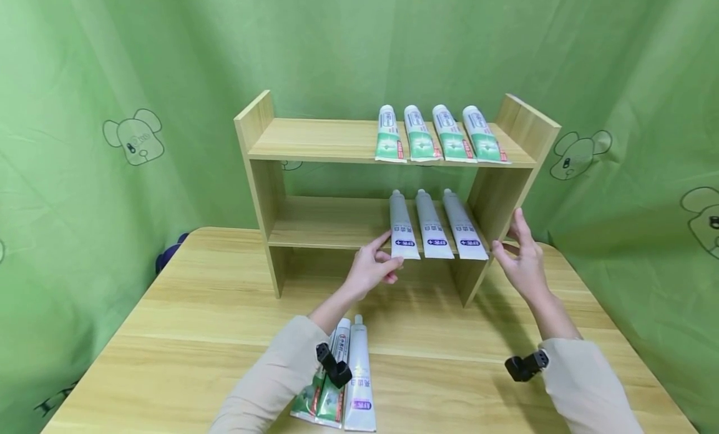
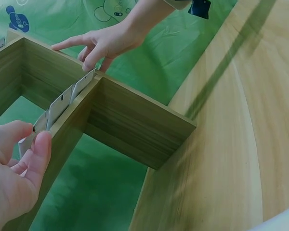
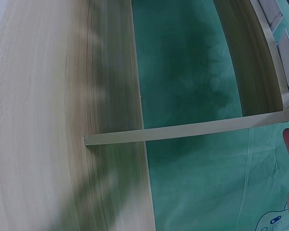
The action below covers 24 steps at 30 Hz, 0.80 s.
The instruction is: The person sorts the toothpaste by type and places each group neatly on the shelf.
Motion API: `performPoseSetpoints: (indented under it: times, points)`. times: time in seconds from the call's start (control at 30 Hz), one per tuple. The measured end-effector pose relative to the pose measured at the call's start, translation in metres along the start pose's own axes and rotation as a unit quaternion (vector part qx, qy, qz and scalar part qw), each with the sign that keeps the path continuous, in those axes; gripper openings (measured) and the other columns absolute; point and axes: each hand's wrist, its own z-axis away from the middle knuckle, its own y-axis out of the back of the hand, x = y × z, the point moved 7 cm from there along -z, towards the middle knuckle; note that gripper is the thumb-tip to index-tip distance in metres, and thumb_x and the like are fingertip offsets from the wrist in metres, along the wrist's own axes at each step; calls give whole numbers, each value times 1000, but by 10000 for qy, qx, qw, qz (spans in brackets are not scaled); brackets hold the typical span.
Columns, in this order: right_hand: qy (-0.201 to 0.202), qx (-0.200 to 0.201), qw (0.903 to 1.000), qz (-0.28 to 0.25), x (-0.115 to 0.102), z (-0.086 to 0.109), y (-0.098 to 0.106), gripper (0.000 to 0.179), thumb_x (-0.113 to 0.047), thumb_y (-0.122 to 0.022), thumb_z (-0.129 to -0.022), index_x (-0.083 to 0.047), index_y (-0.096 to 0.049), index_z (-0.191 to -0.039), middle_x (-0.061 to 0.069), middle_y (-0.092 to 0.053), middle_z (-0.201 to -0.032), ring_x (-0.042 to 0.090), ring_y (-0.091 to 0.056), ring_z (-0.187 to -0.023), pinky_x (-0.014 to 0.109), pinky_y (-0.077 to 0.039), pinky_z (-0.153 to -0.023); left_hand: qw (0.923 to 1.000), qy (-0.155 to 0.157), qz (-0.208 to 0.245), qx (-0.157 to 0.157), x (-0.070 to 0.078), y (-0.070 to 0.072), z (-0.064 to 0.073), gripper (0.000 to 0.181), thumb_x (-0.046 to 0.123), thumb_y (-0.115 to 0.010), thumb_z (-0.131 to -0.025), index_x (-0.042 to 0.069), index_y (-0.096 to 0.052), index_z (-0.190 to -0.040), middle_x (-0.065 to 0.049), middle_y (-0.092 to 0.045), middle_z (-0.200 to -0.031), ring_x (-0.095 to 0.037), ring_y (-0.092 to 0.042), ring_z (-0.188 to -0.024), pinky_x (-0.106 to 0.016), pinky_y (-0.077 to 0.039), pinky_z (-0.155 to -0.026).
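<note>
From my station: left hand (image 1: 367, 270) narrow around near end of leftmost white toothpaste tube (image 1: 402, 225), lower shelf (image 1: 331, 221); cannot tell if pinching. Right hand (image 1: 523, 262) relaxed, fingers apart, at right side panel (image 1: 497, 197). Two matching tubes (image 1: 434, 225) just right. Four green-and-white tubes (image 1: 448, 134) on upper shelf (image 1: 320, 137).

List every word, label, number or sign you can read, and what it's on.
"亮齿白", as far as legible: white tubes on the middle shelf; white tube on the table.
"+": purple patches on those tubes; neighbouring characters too small.
Green-and-white tubes, top shelf and table: too small or blurred.
Curtain, lower left: dark marks, unreadable.
</note>
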Motion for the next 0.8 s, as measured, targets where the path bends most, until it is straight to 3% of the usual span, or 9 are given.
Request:
performPoseSetpoints:
  times: [0.23, 0.3, 0.47, 0.5, 0.67, 0.8]
  points:
    - [-17, -58, 10000, 7, 0, -1, 0, 83, 25, -53, -73, -4, -17, -143, 38, -48, -113, -12, -45, -101, 3, -43, -80, 9991, -224, 0, -349, 1, 16, 23, 67, 3, -62, -83, 12, -31, -142, -27, -63, -94, -12, -58, -50, -31, -57, -54]
    - [-10, -59, 10000, 6, 1, -1, 0, 83, 24, -53, -73, -4, -18, -143, 30, -51, -118, -12, -46, -101, 3, -43, -80, 9983, -158, -91, -553, 1, 23, 35, 65, 3, -61, -85, 10, -30, -142, -27, -63, -95, -12, -58, -52, -31, -57, -56]
    - [28, -14, 10000, 13, 4, 1, 0, 84, 24, -53, -72, -4, -18, -143, 31, -52, -116, -12, -46, -102, 3, -43, -80, 9956, 47, -340, -870, -15, 49, 56, 60, 5, -59, -86, 6, -32, -140, -23, -64, -95, -12, -57, -53, -30, -56, -54]
    - [36, -13, 10000, 16, 4, 0, 0, 84, 25, -53, -72, -3, -18, -143, 39, -49, -112, -12, -45, -101, 3, -43, -80, 9954, 70, -376, -876, -23, 55, 58, 59, 5, -59, -86, 6, -33, -139, -22, -65, -94, -12, -57, -53, -29, -56, -53]
    - [35, 0, 10000, 42, 4, -1, 0, 84, 25, -53, -72, -3, -18, -142, 38, -50, -110, -12, -46, -100, 2, -43, -80, 9945, 173, -537, -881, -42, 79, 73, 57, 9, -59, -87, 1, -33, -138, -20, -65, -92, -11, -56, -53, -23, -53, -50]
    - [-15, -13, 10000, 78, 4, 0, -1, 84, 25, -54, -72, -3, -18, -143, 37, -50, -110, -13, -45, -100, 2, -42, -80, 9934, 368, -564, -927, -56, 93, 85, 59, 9, -58, -87, -1, -30, -139, -27, -62, -96, -10, -55, -54, -19, -50, -48]
